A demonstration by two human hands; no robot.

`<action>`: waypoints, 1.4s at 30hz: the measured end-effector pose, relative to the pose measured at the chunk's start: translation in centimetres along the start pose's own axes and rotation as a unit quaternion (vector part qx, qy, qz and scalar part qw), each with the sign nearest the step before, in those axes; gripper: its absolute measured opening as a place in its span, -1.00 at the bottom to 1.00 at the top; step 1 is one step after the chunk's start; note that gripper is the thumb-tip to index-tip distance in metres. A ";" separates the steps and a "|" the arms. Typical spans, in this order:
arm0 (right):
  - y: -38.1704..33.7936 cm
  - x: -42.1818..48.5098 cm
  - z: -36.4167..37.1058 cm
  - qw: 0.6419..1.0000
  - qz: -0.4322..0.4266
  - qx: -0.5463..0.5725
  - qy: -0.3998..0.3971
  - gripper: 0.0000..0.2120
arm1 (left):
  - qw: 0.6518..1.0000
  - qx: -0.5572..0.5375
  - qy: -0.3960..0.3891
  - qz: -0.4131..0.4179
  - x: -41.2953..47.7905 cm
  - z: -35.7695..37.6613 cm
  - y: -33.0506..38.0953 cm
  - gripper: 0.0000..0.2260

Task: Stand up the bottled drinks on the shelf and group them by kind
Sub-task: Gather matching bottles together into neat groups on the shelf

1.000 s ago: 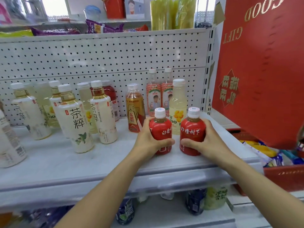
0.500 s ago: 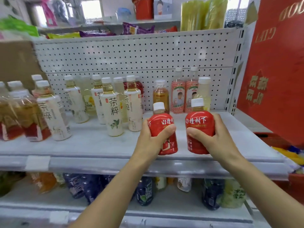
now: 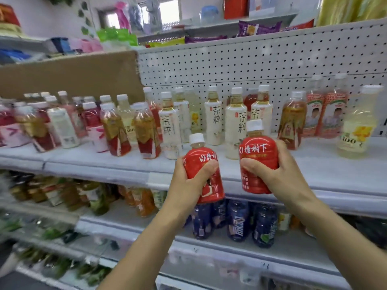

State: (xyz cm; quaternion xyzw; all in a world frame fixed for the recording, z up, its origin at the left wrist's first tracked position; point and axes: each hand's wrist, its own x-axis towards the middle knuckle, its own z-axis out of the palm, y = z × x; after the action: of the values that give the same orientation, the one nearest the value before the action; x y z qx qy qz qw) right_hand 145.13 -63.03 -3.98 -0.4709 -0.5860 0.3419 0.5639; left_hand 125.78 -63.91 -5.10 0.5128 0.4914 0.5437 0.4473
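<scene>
My left hand [image 3: 189,185] grips a short red-labelled bottle [image 3: 206,164] with a white cap. My right hand [image 3: 278,172] grips a second red bottle [image 3: 257,149] of the same kind. Both bottles are upright and held in the air in front of the white shelf's [image 3: 326,172] front edge. Behind them stand several white-labelled tea bottles [image 3: 236,126]. An amber bottle [image 3: 292,120], two red-patterned bottles [image 3: 333,114] and a pale yellow bottle [image 3: 357,126] stand to the right. Further left on the shelf stands a crowd of red, amber and pink drinks [image 3: 117,126].
A perforated white back panel [image 3: 230,68] rises behind the bottles, with a cardboard sheet [image 3: 69,74] to its left. The lower shelf [image 3: 230,245] holds dark blue bottles [image 3: 238,222] and other drinks. Snack packets [image 3: 257,28] lie on the top shelf.
Both hands have lifted the red bottles off the shelf and carried them left. The view has swung left, showing more bottles at the shelf's left end.
</scene>
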 end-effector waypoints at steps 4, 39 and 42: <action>-0.9 -1.3 8.5 1.000 0.003 0.016 -0.017 -0.46 | 1.000 -0.004 0.022 -0.010 -0.7 -8.8 -0.6 -0.40; -1.0 11.5 44.5 0.998 0.001 -0.048 -0.040 -0.35 | 0.988 0.120 0.093 0.017 26.9 -44.5 -3.4 -0.33; -0.9 11.6 45.1 0.997 0.000 -0.079 -0.020 -0.30 | 0.988 0.145 0.049 0.028 29.7 -45.2 -4.5 -0.31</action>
State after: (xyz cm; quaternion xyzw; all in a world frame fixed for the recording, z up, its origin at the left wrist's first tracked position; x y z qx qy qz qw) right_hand 101.54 -46.53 -5.14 -0.5070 -0.6221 0.3044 0.5131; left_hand 78.39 -37.42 -5.66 0.5583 0.5716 0.5034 0.3288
